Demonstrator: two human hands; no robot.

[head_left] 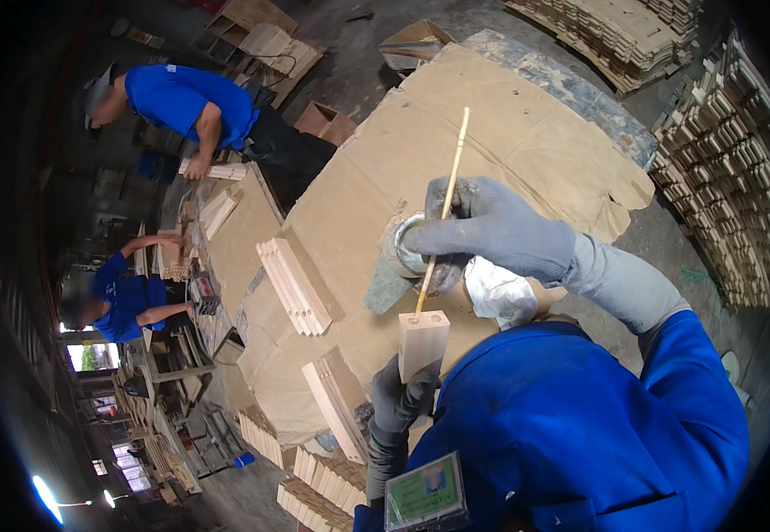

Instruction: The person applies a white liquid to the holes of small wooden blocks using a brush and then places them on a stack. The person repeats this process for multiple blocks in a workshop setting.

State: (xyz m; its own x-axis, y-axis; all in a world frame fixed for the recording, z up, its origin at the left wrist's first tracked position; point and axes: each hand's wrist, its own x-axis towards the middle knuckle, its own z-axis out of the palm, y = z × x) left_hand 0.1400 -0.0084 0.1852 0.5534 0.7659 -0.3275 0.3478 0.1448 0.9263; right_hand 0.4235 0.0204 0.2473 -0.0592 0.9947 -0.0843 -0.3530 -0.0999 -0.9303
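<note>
Mid-step, I'd judge: right hand [496,229] pinches the thin stick [456,160], tip at one end hole of the wood block [422,348], gripped in left hand [400,399] by the desk [509,133]. Other hole's status unclear (too small); wood strips [293,288] lie unheld.

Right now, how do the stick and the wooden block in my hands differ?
The stick is thin and yellowish; the wooden block is much thicker, flat-faced and paler. Your right hand holds the stick, while your left hand holds the wooden block. Both are in gloved hands.
</note>
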